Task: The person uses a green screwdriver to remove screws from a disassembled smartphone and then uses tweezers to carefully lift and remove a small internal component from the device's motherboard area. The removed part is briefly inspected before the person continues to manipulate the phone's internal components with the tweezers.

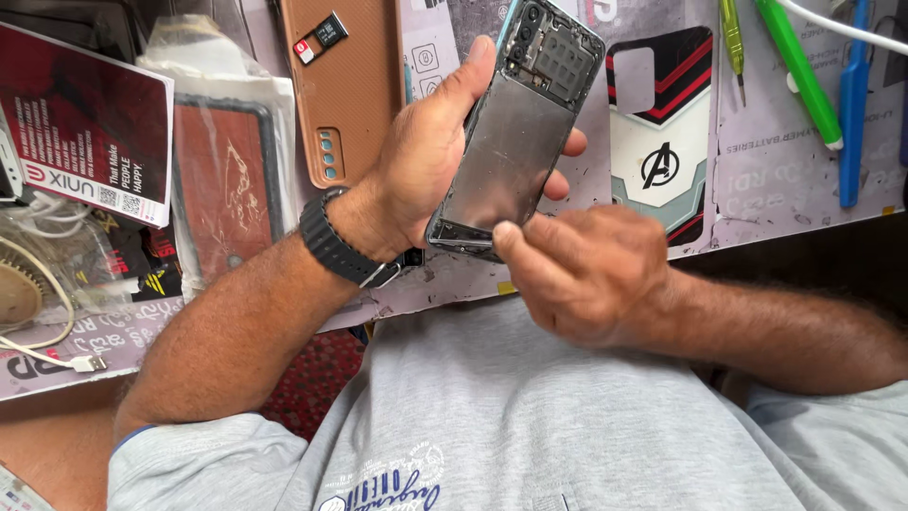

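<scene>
Left hand [426, 161] clasps the opened phone [511, 142]; right hand [586, 270] pinches its 6 o'clock edge. Prying hard there could crack the frame.

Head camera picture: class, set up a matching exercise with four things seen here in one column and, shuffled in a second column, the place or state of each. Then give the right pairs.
Things
1. opened phone
2. orange back cover
3. green screwdriver
4. black wristband

Places or states
A. lying on the bench at the upper right
B. on the left wrist
C. held up in the left hand, with the right hand at its lower edge
D. lying flat on the bench, a small card tray on top of it

Pairs: 1-C, 2-D, 3-A, 4-B
</scene>
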